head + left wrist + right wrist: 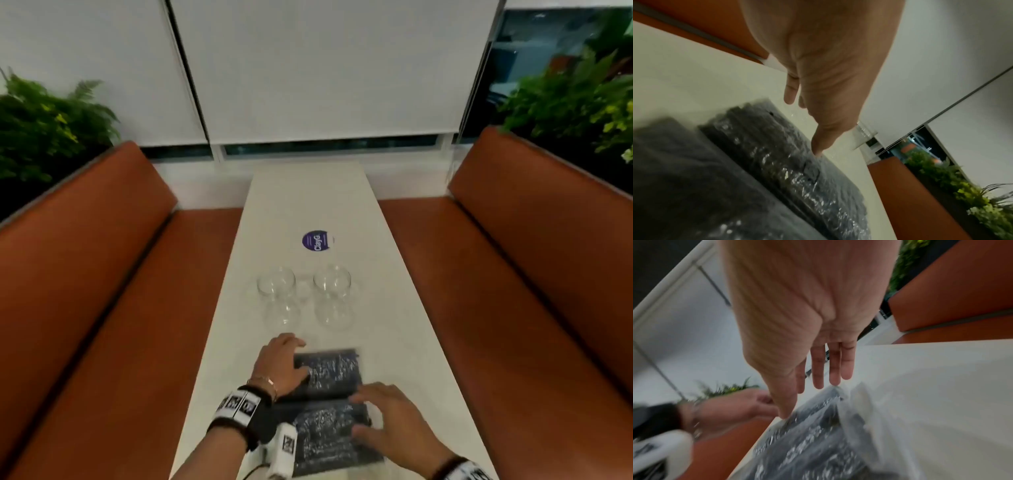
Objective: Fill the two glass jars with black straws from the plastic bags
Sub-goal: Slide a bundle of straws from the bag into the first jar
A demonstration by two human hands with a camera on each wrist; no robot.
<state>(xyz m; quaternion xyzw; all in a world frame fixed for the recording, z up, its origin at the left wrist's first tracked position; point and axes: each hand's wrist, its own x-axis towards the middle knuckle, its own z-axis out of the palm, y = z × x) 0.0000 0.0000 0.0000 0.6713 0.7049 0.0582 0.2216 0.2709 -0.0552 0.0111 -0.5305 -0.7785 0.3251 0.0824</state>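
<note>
Two empty clear glass jars, one on the left [276, 294] and one on the right [333, 294], stand side by side mid-table. Nearer me lie two plastic bags of black straws, a far bag [332, 371] and a near bag [325, 435]. My left hand [294, 356] rests on the far bag's left end, thumb on top and fingers at its far edge. In the left wrist view the thumb tip of my left hand [818, 126] touches the far bag [777, 154]. My right hand [363, 416] lies with straight, spread fingers over the near bag's right end [813, 443].
The long white table [308, 198] runs between two orange benches, one on the left [120, 274] and one on the right [496, 274]. A round purple sticker [317, 240] lies beyond the jars. Plants stand behind both bench backs.
</note>
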